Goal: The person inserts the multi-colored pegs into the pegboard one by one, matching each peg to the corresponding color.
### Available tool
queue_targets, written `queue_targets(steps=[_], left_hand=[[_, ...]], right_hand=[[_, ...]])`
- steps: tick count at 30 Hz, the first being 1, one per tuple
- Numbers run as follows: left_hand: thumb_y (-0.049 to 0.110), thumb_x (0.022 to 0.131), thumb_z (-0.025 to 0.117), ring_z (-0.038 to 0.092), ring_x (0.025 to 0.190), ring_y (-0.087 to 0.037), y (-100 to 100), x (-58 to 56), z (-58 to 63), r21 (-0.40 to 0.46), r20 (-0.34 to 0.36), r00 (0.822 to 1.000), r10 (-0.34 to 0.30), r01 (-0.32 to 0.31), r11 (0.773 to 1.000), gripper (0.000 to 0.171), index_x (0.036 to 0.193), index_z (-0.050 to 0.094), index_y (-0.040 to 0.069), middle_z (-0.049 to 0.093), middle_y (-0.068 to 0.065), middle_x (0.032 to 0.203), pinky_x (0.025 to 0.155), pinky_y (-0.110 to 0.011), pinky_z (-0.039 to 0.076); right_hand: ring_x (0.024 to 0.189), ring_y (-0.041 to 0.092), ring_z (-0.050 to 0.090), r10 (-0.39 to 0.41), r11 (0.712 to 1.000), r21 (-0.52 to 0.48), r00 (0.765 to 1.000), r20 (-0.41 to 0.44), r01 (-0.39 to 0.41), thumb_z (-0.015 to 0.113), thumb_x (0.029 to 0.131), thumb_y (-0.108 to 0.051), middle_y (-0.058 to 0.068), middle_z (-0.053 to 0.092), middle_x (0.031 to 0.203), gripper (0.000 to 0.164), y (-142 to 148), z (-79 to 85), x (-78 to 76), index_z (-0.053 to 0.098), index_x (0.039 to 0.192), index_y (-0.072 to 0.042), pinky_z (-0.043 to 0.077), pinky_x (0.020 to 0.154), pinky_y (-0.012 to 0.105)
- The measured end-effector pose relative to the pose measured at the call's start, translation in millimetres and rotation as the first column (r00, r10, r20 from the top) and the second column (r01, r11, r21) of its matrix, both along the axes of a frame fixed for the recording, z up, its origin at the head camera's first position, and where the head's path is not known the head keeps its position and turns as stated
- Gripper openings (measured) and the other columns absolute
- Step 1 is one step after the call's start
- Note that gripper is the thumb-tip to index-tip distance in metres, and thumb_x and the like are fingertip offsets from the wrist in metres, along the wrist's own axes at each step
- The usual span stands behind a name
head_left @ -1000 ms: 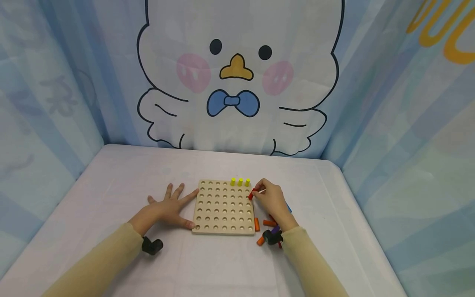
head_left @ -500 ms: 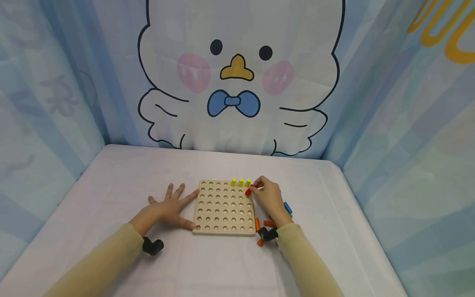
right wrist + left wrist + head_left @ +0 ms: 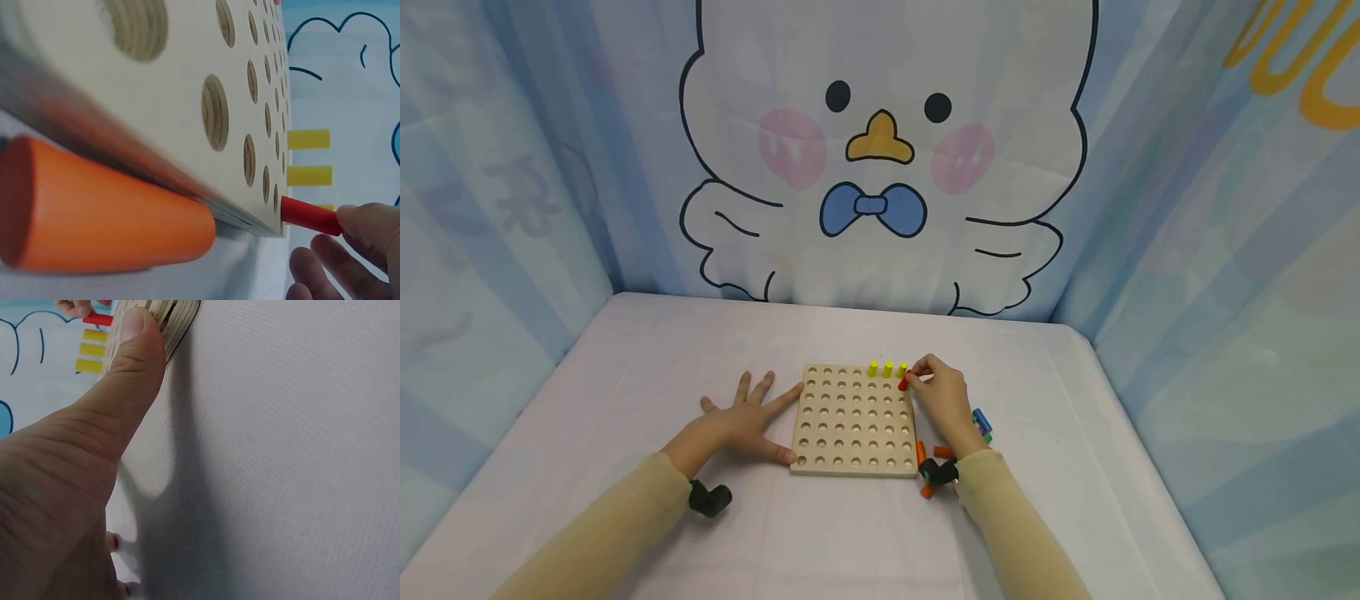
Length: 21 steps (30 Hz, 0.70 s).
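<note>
A square wooden pegboard (image 3: 854, 417) with rows of round holes lies on the table. Three yellow pegs (image 3: 887, 368) stand in its far row, toward the right corner. My right hand (image 3: 943, 400) pinches a red peg (image 3: 903, 383) between thumb and fingers. In the right wrist view that red peg (image 3: 307, 214) is slightly tilted, its lower end right at the board's surface, just in front of the yellow pegs. My left hand (image 3: 745, 425) is spread on the table, thumb (image 3: 142, 347) and index fingertip touching the board's left edge.
Orange pegs (image 3: 942, 452) lie beside the board's right edge, partly under my right wrist; one orange peg (image 3: 112, 212) looms close in the right wrist view. Blue and green pegs (image 3: 982, 421) lie right of my forearm. Printed curtains (image 3: 880, 267) enclose the table.
My right hand has moved slightly away from me and to the left with the red peg, from beside the right edge to the second row. My left hand stays put.
</note>
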State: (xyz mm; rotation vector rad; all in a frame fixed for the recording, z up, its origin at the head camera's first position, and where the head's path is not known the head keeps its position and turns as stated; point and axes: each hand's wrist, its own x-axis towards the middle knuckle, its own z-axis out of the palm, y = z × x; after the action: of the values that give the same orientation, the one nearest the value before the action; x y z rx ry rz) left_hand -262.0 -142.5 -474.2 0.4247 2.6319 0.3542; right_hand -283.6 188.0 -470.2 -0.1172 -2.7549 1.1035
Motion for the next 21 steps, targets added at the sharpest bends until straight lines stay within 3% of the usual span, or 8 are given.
queue_targets(steps=[12,21], left_hand=[[0.086,0.067,0.071,-0.019,0.153,-0.056,0.0,-3.1,-5.2,-0.001,-0.008,1.000,0.001,-0.001,1.000,0.126,0.167,0.012,0.037,-0.008,-0.021,0.173,0.093,-0.096,-0.008],[0.085,0.069,0.071,-0.020,0.152,-0.057,-0.1,-1.4,-4.1,0.005,-0.005,1.000,0.000,0.000,1.000,0.125,0.167,0.012,0.035,-0.007,-0.022,0.173,0.092,-0.096,-0.009]], right_hand=[[0.085,0.019,0.064,0.043,0.999,0.030,0.997,0.061,-0.045,0.070,0.101,-0.027,0.004,0.073,0.108,0.010,-1.5,1.3,2.3,0.070,0.102,-0.018,0.054,0.074,0.031],[0.094,0.020,0.067,0.053,0.997,0.045,0.996,0.072,-0.057,0.070,0.099,-0.017,0.004,0.072,0.116,0.009,0.8,1.0,5.0,0.070,0.107,-0.017,0.057,0.083,0.037]])
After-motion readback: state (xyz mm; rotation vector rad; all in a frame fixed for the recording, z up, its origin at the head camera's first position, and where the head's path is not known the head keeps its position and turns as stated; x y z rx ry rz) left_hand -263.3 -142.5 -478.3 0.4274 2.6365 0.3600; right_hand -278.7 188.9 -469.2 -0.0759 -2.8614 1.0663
